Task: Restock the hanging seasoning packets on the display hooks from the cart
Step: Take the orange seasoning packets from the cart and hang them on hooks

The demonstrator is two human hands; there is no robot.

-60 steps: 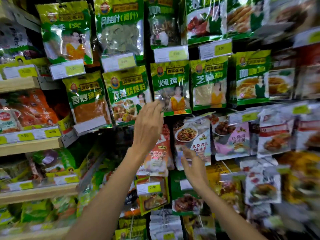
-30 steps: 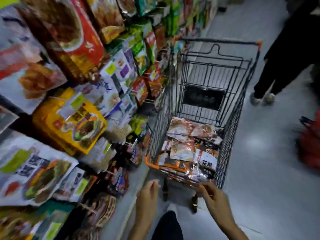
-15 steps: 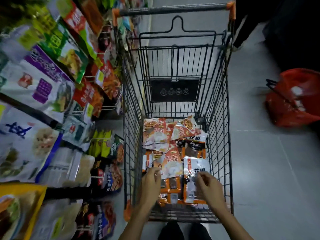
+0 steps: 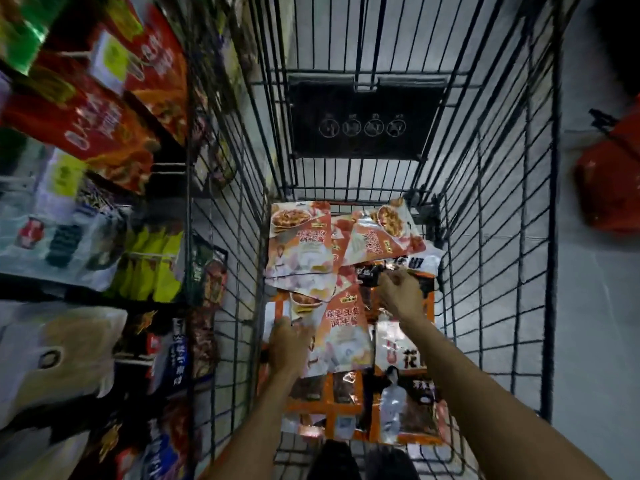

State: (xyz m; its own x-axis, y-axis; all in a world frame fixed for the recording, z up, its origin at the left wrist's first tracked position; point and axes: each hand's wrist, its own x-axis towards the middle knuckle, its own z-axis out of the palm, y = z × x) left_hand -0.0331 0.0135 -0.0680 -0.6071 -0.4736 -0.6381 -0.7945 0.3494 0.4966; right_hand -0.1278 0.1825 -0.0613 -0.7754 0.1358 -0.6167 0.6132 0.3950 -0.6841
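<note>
A black wire cart (image 4: 491, 237) stands in front of me with several seasoning packets lying flat in its bottom. My left hand (image 4: 289, 348) is down in the cart and grips the lower left edge of an orange-and-white packet (image 4: 341, 336). My right hand (image 4: 398, 296) reaches further in and pinches a dark packet with an orange border (image 4: 424, 268). More orange-and-white packets (image 4: 301, 247) lie at the cart's far end. Dark packets with orange borders (image 4: 408, 414) lie nearest me.
The display rack with hanging packets (image 4: 93, 209) runs along the left, close against the cart's side. A red basket (image 4: 613, 181) sits on the grey floor to the right. My feet show below the cart.
I turned from the display hooks to the cart. Both hands went from the rack down into the cart and now hold packets, the right one having reached further in.
</note>
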